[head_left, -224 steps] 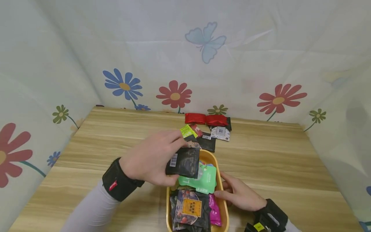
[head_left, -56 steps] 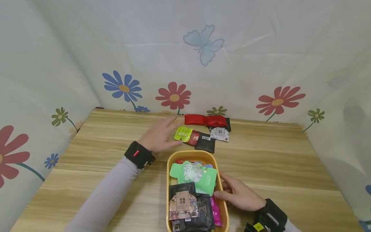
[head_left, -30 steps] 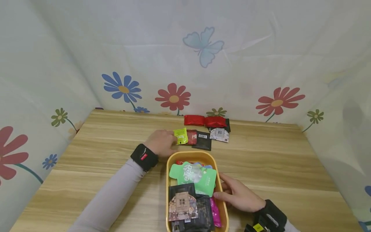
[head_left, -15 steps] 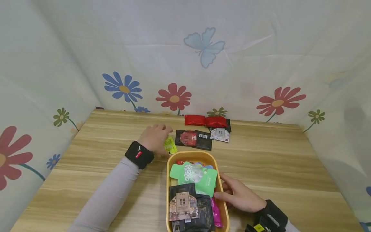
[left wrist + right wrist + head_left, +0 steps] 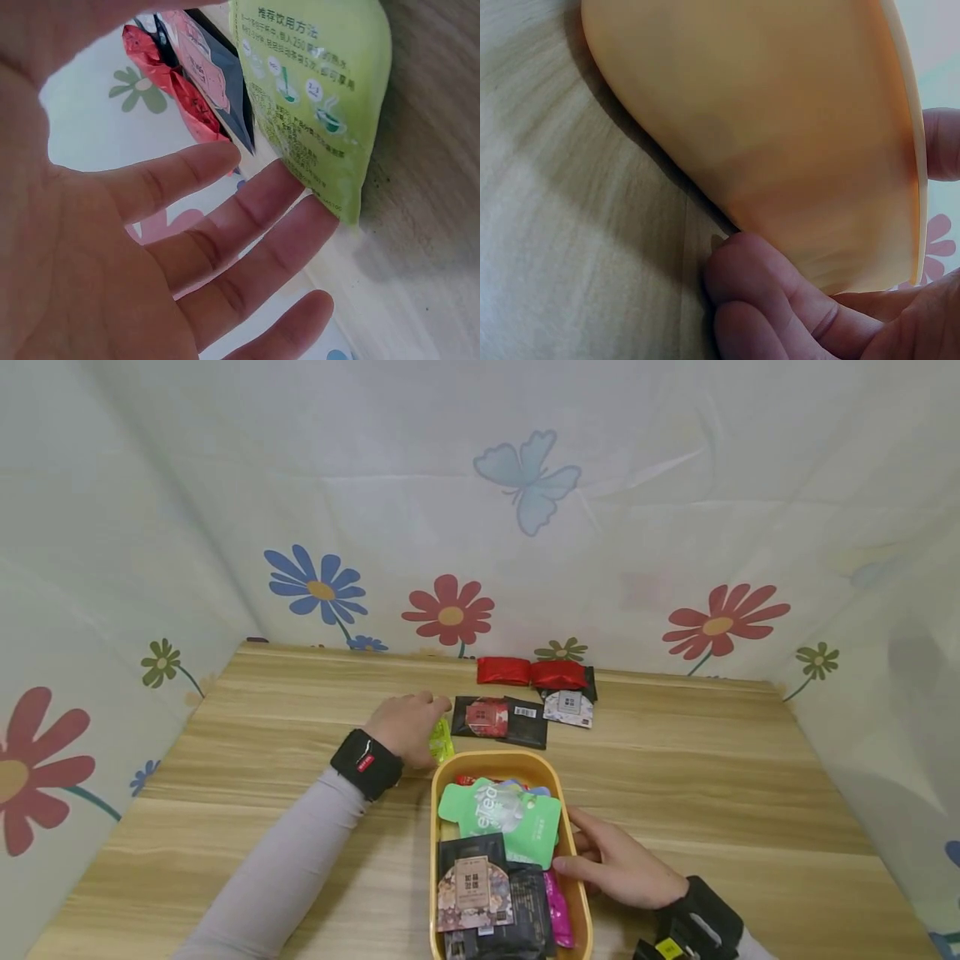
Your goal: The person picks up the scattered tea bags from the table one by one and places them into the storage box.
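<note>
My left hand (image 5: pixel 405 727) is at a small yellow-green tea sachet (image 5: pixel 441 743) just beyond the bin's far left corner. In the left wrist view its fingers are fairly straight, and fingertips touch the edge of the printed sachet (image 5: pixel 307 97), which stands tilted off the table. My right hand (image 5: pixel 628 867) grips the right wall of a yellow plastic bin (image 5: pixel 435 860), thumb over the rim and fingers curled against the outside (image 5: pixel 742 112). In the bin lie a green pouch (image 5: pixel 536 828), black sachets (image 5: pixel 474 893) and a magenta packet (image 5: pixel 557 910).
Past the bin, a black sachet with a red label (image 5: pixel 480 717) overlaps a plain black one (image 5: pixel 527 724). Behind lie two shiny red packets (image 5: pixel 504 671) and a white-fronted sachet (image 5: pixel 567 706). A flower-printed curtain (image 5: pixel 600 568) borders the wood-grain table (image 5: pixel 712 760).
A black sachet from my left hand now lies in the bin. The yellow-green sachet has shifted left and nearer, off the red-labelled one, with my left hand. My right hand has stayed put.
</note>
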Tool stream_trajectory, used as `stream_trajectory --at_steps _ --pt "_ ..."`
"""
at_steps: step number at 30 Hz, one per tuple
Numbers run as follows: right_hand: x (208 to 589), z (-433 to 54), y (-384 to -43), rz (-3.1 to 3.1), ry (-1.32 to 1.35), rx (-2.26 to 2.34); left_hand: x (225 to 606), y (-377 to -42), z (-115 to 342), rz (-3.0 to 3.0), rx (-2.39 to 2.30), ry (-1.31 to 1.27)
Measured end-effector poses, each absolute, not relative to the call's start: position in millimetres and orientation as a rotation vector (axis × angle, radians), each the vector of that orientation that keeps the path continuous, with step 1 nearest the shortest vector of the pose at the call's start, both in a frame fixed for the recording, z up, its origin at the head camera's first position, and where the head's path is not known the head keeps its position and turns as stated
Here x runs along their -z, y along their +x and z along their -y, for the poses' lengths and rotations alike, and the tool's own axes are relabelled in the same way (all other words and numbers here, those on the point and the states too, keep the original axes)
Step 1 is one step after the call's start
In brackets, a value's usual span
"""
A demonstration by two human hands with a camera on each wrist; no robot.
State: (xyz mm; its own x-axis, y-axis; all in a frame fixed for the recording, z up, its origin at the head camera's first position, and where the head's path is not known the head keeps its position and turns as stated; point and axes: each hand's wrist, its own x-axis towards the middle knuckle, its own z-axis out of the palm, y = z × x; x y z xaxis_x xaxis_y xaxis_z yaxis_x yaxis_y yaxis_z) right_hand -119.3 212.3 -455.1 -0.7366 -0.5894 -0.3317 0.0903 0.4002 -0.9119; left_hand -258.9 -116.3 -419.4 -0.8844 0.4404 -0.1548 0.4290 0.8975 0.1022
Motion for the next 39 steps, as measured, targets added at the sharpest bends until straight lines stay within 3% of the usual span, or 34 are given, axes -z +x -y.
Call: stream_trajectory --at_steps 17,26,39 --pt "453.1 -211.6 -119.5 -2.017 -0.414 1.375 421.1 -257.6 118.0 -2.774 -0.284 0.674" --pt "450.6 -211.2 -119.9 -2.012 -0.400 1.380 393.6 -251.5 121.4 -2.878 -0.346 0.803" --pt "451.3 -212.7 -120.5 -1.980 -0.405 1.397 320.7 -165.3 85.9 -2.696 -0.370 1.410"
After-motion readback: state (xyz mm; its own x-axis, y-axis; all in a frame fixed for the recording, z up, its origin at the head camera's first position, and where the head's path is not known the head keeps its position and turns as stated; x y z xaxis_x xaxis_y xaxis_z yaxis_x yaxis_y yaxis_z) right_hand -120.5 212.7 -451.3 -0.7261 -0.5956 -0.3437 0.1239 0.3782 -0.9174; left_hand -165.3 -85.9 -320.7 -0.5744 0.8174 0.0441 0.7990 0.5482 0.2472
